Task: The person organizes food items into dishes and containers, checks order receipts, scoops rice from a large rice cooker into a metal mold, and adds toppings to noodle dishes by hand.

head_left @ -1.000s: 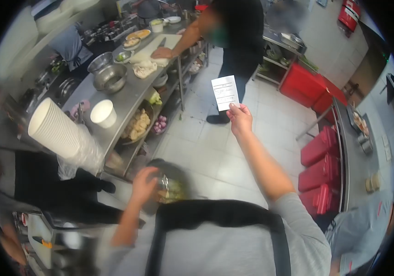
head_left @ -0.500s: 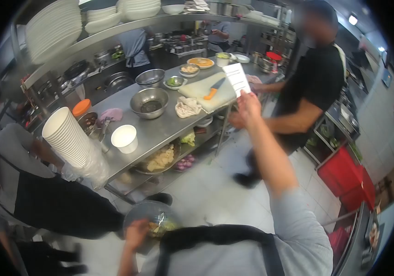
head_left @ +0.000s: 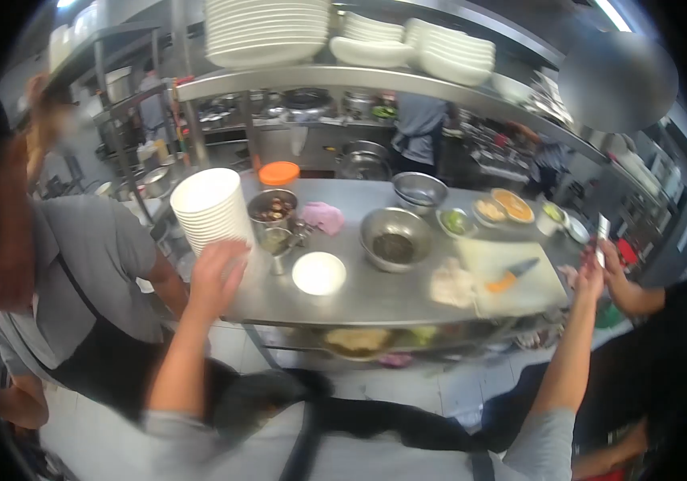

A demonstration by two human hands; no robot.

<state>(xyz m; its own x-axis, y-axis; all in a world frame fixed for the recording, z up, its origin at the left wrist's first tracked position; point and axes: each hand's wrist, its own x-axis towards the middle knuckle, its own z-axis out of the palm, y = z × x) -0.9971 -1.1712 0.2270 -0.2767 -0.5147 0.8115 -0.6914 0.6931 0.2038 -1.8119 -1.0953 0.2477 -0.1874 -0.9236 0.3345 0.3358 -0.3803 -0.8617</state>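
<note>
Holding the white slip (head_left: 603,231) pinched in the right hand (head_left: 590,284) by the right end of the bench (head_left: 387,298), seemingly for easy reach from a co-worker's hand (head_left: 622,274) right there, with left hand (head_left: 219,276) well apart, loose-fingered, near the stacked tubs (head_left: 211,196), lol.
</note>
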